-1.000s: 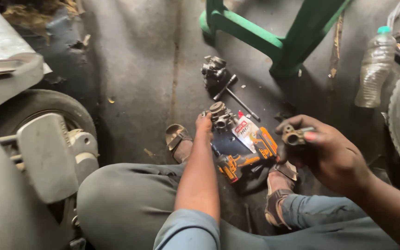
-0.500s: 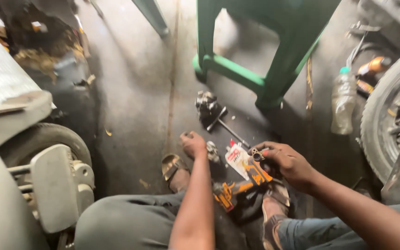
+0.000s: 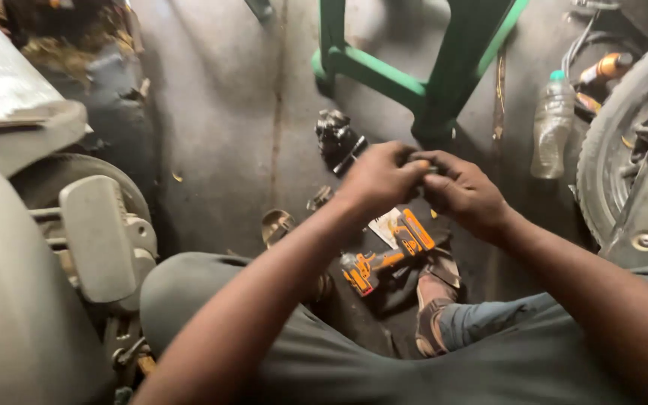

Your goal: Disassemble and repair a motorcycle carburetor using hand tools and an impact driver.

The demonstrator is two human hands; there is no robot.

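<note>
Above the concrete floor [image 3: 219, 150], between the person's knees, the left hand [image 3: 380, 178] and the right hand [image 3: 463, 193] meet, fingertips pressed together around a small dark part [image 3: 423, 166]. Only a sliver of that part shows between the two sets of fingers; its shape cannot be told. The left fingers [image 3: 406, 166] curl tightly over it from the left, and the right fingers [image 3: 438, 174] close on it from the right, so both hands pinch the same small piece, held in the air well clear of the floor.

Directly below the hands lies an orange and black power drill [image 3: 384, 259] on a dark cloth, beside a pale slip of card. Just beyond the left hand, on the floor, sits a dark metal assembly [image 3: 337, 135] with a rod leaning off it, and a small metal fitting [image 3: 319, 198] lies near the left wrist. A green metal frame [image 3: 429, 82] stands beyond the hands. To the right, a clear plastic bottle [image 3: 551, 124] with a green cap stands near a tyre [image 3: 616, 150]. A sandalled foot [image 3: 433, 315] rests below the drill.
</note>
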